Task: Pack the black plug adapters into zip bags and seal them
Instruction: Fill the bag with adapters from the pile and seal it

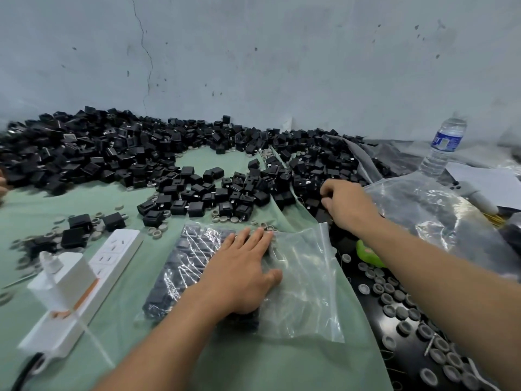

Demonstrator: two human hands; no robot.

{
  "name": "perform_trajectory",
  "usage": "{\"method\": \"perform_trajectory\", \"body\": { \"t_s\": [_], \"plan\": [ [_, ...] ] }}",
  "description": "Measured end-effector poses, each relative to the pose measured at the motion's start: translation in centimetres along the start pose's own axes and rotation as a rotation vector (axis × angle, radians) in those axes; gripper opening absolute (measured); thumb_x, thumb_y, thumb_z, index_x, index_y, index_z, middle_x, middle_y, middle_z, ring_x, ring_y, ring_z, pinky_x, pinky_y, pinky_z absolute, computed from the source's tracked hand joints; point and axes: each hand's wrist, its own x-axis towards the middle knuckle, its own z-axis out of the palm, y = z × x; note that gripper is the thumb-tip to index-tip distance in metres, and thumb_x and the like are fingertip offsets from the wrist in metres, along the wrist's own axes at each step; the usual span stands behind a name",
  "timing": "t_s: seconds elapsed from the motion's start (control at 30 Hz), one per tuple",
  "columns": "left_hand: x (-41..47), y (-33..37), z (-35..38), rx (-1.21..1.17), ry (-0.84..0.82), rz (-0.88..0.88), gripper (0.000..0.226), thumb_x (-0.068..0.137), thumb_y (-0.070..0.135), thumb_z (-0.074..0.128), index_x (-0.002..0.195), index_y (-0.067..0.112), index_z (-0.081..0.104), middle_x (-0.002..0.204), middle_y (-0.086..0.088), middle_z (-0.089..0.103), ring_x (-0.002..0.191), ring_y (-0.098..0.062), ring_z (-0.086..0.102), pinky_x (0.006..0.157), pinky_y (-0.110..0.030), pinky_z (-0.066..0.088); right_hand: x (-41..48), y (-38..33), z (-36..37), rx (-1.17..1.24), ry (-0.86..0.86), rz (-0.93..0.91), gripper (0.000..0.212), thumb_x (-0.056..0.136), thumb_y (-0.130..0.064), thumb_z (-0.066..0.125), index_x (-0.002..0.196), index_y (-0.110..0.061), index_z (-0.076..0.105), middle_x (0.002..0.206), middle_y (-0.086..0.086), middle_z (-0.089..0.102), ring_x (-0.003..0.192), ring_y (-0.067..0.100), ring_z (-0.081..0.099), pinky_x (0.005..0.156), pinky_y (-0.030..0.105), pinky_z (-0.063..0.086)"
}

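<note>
A: Black plug adapters (186,266) sit in rows in the left half of your zip bag (304,283). The bag lies flat on the green cloth of the surface (253,362), straight in front of you, and its right half is clear and slack.

B: Your left hand (242,269) lies palm down on that bag, fingers straight and close together, thumb out to the side. It grips nothing.

A: Your right arm stretches forward and to the right. Your right hand (346,204) sits knuckles up at the near edge of the loose adapter heap (112,156), fingers curled down among the pieces.

B: Whether you have one pinched I cannot tell, since your fingertips are hidden.

A: Further out, a white power strip (112,258) lies left of the bag and grey caps (394,303) are scattered on the right. A large clear bag (428,210) and a water bottle (444,148) stand beyond your right hand.
</note>
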Motion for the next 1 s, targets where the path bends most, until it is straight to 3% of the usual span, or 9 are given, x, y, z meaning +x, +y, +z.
{"method": "perform_trajectory", "body": {
  "t_s": [0.13, 0.2, 0.27, 0.37, 0.47, 0.63, 0.73, 0.87, 1.0],
  "plan": [
    [0.0, -0.1, -0.2, -0.010, -0.008, 0.000, 0.079, 0.100, 0.066, 0.026, 0.160, 0.031, -0.013, 0.168, 0.009, -0.014, 0.154, -0.013, -0.015, 0.122, -0.035, -0.014, -4.4, -0.7, -3.5, 0.385, 0.090, 0.144, 0.015, 0.093, -0.026, 0.066, 0.080, -0.030, 0.074, 0.072, -0.011, 0.073, 0.067, 0.009, 0.065, 0.057, 0.022, 0.044],
    [0.0, 0.0, -0.4, -0.015, -0.015, 0.000, 0.079, 0.100, 0.065, 0.026, 0.160, 0.031, -0.011, 0.168, 0.009, -0.013, 0.154, -0.014, -0.014, 0.123, -0.036, -0.012, -7.3, -1.1, -4.2, 0.364, -0.111, 0.110, 0.017, 0.092, -0.028, 0.068, 0.079, -0.035, 0.078, 0.071, -0.019, 0.073, 0.066, 0.006, 0.067, 0.053, 0.015, 0.045],
    [0.0, -0.1, -0.6, -0.034, -0.013, 0.000, 0.078, 0.101, 0.065, 0.026, 0.161, 0.030, -0.008, 0.169, 0.009, -0.010, 0.155, -0.013, -0.011, 0.125, -0.036, -0.009, -9.3, -1.8, -4.1, 0.310, -0.343, 0.021, 0.016, 0.092, -0.028, 0.069, 0.084, -0.038, 0.079, 0.074, -0.018, 0.074, 0.066, 0.011, 0.070, 0.065, 0.027, 0.058],
    [-0.2, 0.1, -0.7, -0.074, 0.010, 0.001, 0.075, 0.102, 0.063, 0.027, 0.162, 0.030, -0.002, 0.169, 0.010, -0.003, 0.155, -0.010, -0.007, 0.124, -0.033, -0.007, -10.3, -2.9, -3.7, 0.543, -0.571, -0.072, 0.022, 0.094, -0.014, 0.067, 0.097, -0.030, 0.082, 0.090, -0.005, 0.079, 0.083, 0.023, 0.074, 0.087, 0.042, 0.061],
    [-0.3, 0.1, -0.7, -0.079, 0.031, 0.004, 0.074, 0.102, 0.063, 0.028, 0.163, 0.030, 0.002, 0.170, 0.009, 0.001, 0.155, -0.009, -0.004, 0.125, -0.033, -0.006, -10.5, -3.1, -3.0, 0.786, -0.763, -0.060, 0.029, 0.096, 0.000, 0.061, 0.110, -0.017, 0.079, 0.103, 0.006, 0.079, 0.096, 0.026, 0.075, 0.082, 0.031, 0.060],
    [-0.1, 0.0, -0.6, -0.075, 0.031, -0.002, 0.075, 0.101, 0.065, 0.029, 0.162, 0.031, 0.002, 0.170, 0.010, 0.002, 0.155, -0.009, -0.004, 0.125, -0.034, -0.005, -11.1, -3.8, -0.4, 0.917, -0.548, 0.046, 0.016, 0.088, -0.004, 0.077, 0.099, -0.014, 0.081, 0.094, 0.006, 0.080, 0.088, 0.018, 0.077, 0.073, 0.025, 0.060],
    [-0.1, 0.1, -0.7, -0.081, 0.042, -0.003, 0.074, 0.101, 0.063, 0.030, 0.162, 0.030, 0.004, 0.170, 0.009, 0.004, 0.155, -0.009, -0.002, 0.126, -0.034, -0.004, -11.9, -5.0, 1.0, 0.967, -0.485, 0.018, 0.030, 0.070, -0.012, 0.092, 0.096, -0.022, 0.081, 0.094, 0.000, 0.080, 0.089, 0.015, 0.076, 0.076, 0.026, 0.062],
    [-0.4, 0.2, -0.9, -0.113, 0.059, 0.003, 0.070, 0.103, 0.059, 0.030, 0.163, 0.030, 0.009, 0.169, 0.009, 0.011, 0.155, -0.009, 0.004, 0.126, -0.034, -0.001, -12.1, -5.7, 1.8, 0.747, -0.304, -0.011, 0.026, 0.059, -0.037, 0.084, 0.084, -0.032, 0.080, 0.078, -0.015, 0.077, 0.072, -0.002, 0.072, 0.058, 0.012, 0.052],
    [-0.7, 0.1, -1.5, -0.254, 0.081, -0.012, 0.062, 0.105, 0.054, 0.026, 0.162, 0.030, 0.015, 0.167, 0.008, 0.022, 0.153, -0.008, 0.014, 0.127, -0.036, 0.004, -11.4, -5.6, 1.9, 0.542, -0.241, -0.024, 0.030, 0.066, -0.050, 0.075, 0.075, -0.022, 0.075, 0.069, -0.005, 0.072, 0.057, -0.001, 0.060, 0.049, 0.022, 0.048]
  ]
}}
